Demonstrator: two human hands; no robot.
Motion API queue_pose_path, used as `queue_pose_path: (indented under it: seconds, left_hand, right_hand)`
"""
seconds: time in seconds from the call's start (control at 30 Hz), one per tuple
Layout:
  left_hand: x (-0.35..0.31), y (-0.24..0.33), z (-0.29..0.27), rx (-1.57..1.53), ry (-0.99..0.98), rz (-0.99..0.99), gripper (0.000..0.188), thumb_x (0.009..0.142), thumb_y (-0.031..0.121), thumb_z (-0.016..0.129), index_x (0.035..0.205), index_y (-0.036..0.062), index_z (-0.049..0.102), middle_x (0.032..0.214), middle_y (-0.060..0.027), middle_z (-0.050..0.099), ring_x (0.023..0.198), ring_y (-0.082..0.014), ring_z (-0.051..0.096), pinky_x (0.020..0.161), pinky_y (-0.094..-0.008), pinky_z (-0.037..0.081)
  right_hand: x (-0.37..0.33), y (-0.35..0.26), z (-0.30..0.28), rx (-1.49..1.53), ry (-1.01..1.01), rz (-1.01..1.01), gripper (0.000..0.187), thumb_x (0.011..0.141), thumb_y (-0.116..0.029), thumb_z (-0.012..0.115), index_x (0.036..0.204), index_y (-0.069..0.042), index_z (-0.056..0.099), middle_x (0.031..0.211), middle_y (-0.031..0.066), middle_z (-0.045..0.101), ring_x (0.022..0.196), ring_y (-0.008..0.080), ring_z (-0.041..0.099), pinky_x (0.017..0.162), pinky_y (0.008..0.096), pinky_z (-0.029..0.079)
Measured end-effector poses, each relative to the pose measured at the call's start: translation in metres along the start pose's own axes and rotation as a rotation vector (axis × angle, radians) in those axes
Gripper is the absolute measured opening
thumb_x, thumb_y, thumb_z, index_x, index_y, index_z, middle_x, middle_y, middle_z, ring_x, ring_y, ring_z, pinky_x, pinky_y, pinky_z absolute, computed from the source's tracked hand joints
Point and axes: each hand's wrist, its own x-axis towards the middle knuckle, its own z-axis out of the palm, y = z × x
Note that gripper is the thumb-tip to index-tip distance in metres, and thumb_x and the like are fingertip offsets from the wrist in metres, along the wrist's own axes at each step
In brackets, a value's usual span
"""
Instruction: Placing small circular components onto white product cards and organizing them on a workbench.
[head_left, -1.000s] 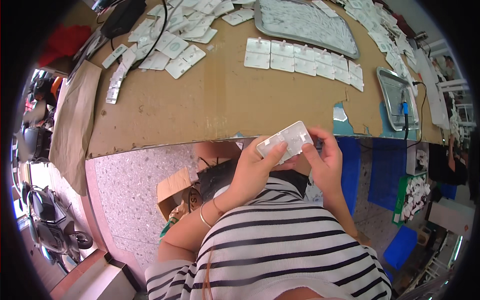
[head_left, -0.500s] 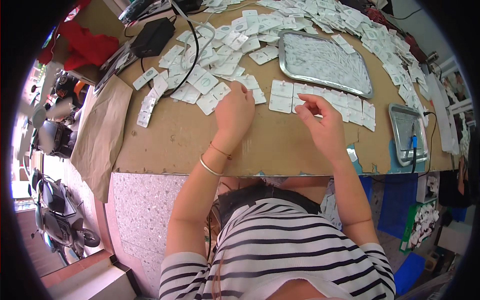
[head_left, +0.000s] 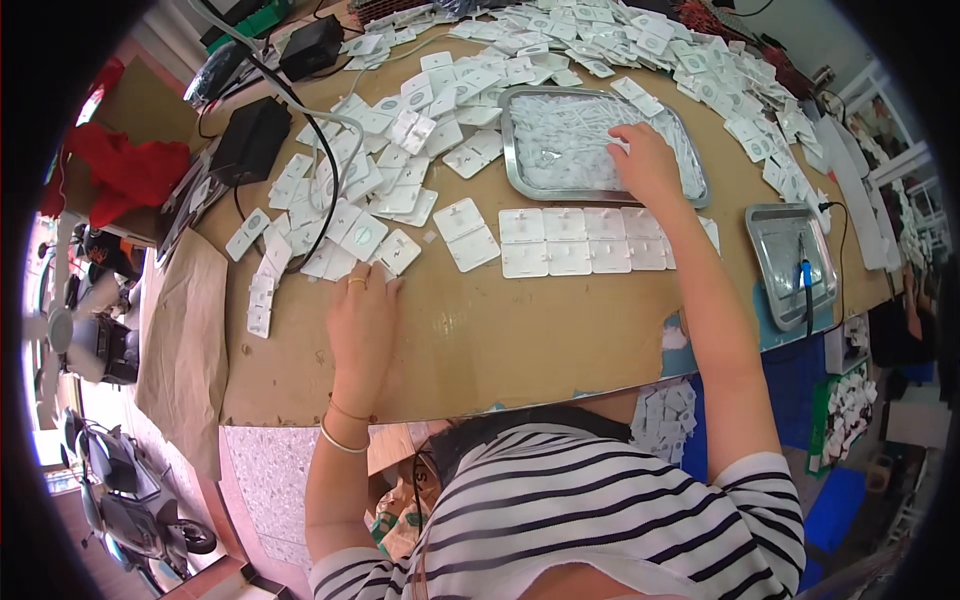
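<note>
My left hand (head_left: 362, 325) rests on the table with its fingers loosely stretched, fingertips at the near edge of a heap of flat white plastic plates (head_left: 363, 236). Over a metal tray (head_left: 512, 172) filled with thin white plastic strips (head_left: 575, 135) hovers my right hand (head_left: 648, 168), thumb and forefinger apart, nothing visible between them. Whether it touches the strips I cannot tell. Below the tray lies a row of white square plates (head_left: 570, 242) set edge to edge, its right end partly under my right forearm. A separate joined pair of plates (head_left: 466, 235) lies slightly tilted left of the row.
More white plates (head_left: 690, 60) are heaped along the far side. A smaller metal tray (head_left: 765, 285) holding a blue-handled tool (head_left: 806, 275) with a cord stands at right. Black power adapters (head_left: 250, 140), looping cables (head_left: 335, 170) and a red cloth (head_left: 125, 170) are at left.
My right hand has moved from the row of plates up over the strip tray. My left hand has come down leftward to the near edge of the heap. The view has shifted.
</note>
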Motion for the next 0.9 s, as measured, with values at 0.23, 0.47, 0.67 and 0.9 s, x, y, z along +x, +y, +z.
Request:
queue_pose_path:
  seconds: [0.23,0.47,0.67,0.9]
  left_hand:
    - [0.027,0.002,-0.02,-0.8,0.018,-0.42,0.021,0.094,0.018,0.051,0.092,-0.0023,0.054,0.095,-0.0114,0.06,0.082,-0.0221,0.061,0.067,-0.031,0.053]
    - [0.073,0.081,-0.007,-1.756,-0.303,-0.574,0.036,0.092,0.016,0.055,0.116,-0.0065,0.04,0.103,-0.0121,0.058,0.091,-0.0174,0.062,0.076,-0.03,0.056]
    - [0.058,0.103,0.017,-1.804,-0.404,-0.496,0.041,0.092,0.015,0.055,0.122,-0.0068,0.039,0.112,-0.0127,0.055,0.098,-0.0167,0.059,0.077,-0.03,0.056]
    - [0.05,0.103,0.011,-1.865,-0.434,-0.382,0.04,0.092,0.014,0.056,0.123,-0.006,0.041,0.113,-0.0117,0.055,0.099,-0.0162,0.058,0.078,-0.0294,0.056]
  right_hand:
    - [0.02,0.002,0.011,-0.169,-0.051,-0.181,0.019,0.081,-0.02,0.064,0.096,-0.009,0.067,0.096,0.0091,0.062,0.089,0.0274,0.059,0.078,0.0364,0.047]
    - [-0.011,-0.045,-0.021,0.642,-0.089,0.105,0.016,0.087,-0.012,0.06,0.1,-0.006,0.065,0.086,0.0026,0.062,0.075,0.0123,0.056,0.073,0.0261,0.046]
    - [-0.068,-0.083,-0.051,1.102,-0.31,0.055,0.018,0.089,-0.008,0.056,0.106,-0.001,0.06,0.086,0.002,0.06,0.075,0.0082,0.054,0.072,0.0226,0.045]
    - [-0.091,-0.099,-0.038,0.885,-0.131,-0.091,0.012,0.083,0.0,0.063,0.095,-0.001,0.063,0.085,0.0034,0.062,0.076,0.0096,0.057,0.066,0.0233,0.047]
